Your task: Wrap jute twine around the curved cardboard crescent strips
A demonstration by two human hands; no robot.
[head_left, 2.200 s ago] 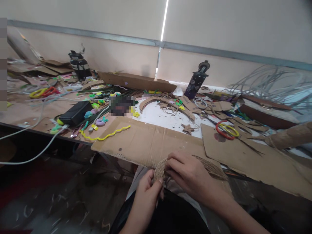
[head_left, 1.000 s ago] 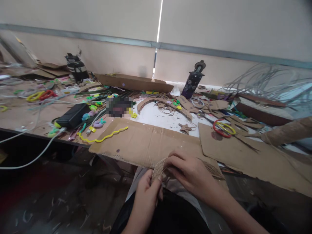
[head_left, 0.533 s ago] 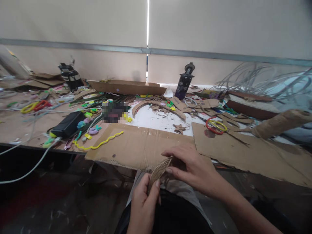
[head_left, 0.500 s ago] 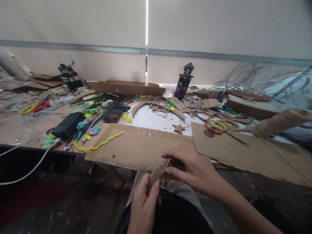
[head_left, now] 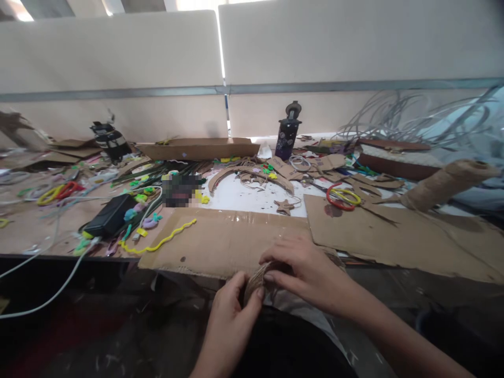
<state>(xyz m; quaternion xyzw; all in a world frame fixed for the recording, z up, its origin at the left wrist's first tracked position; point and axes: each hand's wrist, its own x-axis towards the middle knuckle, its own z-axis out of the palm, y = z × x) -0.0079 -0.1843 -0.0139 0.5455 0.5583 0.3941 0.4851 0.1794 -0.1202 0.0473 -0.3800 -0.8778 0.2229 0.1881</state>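
Twine piece (head_left: 255, 279), pinched by left fingers (head_left: 251, 308) and right fingers (head_left: 285, 282), near 2 cardboard sheets (head_left: 220, 236)

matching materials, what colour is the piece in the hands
The piece is tan-brown; the head view shows it best.

Dim, greyish light lies over my table (head_left: 23, 226), with glare from a narrow white slit (head_left: 221, 50) between pale panels (head_left: 118, 58) and more brightness along the top edge. A faint, soft shadow smudges the left panel low down. The floor (head_left: 157, 325) sinks into near-black. My left hand (head_left: 233, 315) and right hand (head_left: 305, 268) look slightly soft. Square pixel blocks (head_left: 181, 190) hide one patch; the upper right corner darkens.
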